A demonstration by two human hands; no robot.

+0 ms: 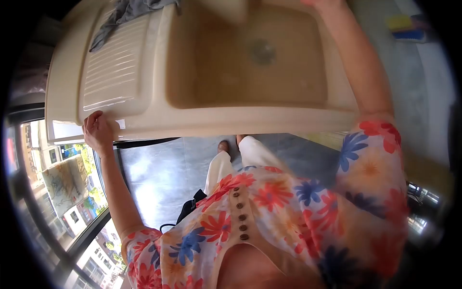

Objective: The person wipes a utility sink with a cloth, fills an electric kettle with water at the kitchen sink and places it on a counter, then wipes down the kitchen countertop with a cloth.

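Observation:
My left hand [98,132] is at the front left edge of a beige laundry sink [231,118], its fingers curled over the rim. Right of the ribbed washboard [113,67] is the deep basin [260,82], with a round drain [263,51] in its floor. My right arm reaches along the basin's right side. Only part of my right hand [325,2] shows at the top edge of the view; its fingers are cut off, so what it touches is hidden. A blurred pale shape [226,9] hangs over the basin's far part.
A grey cloth [127,17] lies across the back of the washboard. On the right stand a blurred yellow and blue item [406,29] and a pale surface. A window [62,178] is at the left. Grey floor tiles [159,164] lie below.

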